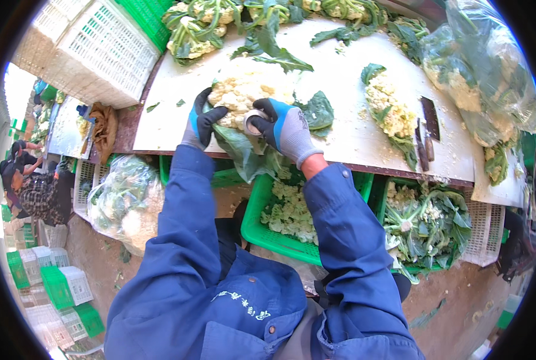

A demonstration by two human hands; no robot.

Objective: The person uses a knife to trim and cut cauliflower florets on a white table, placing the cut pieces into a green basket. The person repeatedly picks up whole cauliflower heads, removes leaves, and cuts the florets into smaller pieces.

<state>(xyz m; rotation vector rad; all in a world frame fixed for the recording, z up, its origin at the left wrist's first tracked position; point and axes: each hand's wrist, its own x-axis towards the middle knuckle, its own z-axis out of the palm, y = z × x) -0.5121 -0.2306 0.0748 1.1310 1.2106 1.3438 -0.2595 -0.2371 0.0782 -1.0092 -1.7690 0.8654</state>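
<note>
A large cauliflower head [254, 81] rests on the white table board [340, 130] in front of me, with loose green leaves around it. My left hand [205, 119], in a grey, blue and black work glove, grips its left side, thumb on the florets. My right hand [283, 128], gloved alike, holds a pale ring-shaped object [251, 122] against the near side of the head. What the ring is, I cannot tell. A broad leaf [241, 150] hangs over the table edge below my hands. Under my right forearm stands a green crate [277, 247] with cut florets [290, 211].
Rightward on the board lie a part of a cauliflower [387, 103], a cleaver [430, 118] and a knife [421, 146]. Bagged cauliflowers [479, 81] stand far right; another bag [128, 202] hangs low left. A crate of leaves [430, 225] is below. White crates [110, 49] flank the left. People [38, 189] work beyond.
</note>
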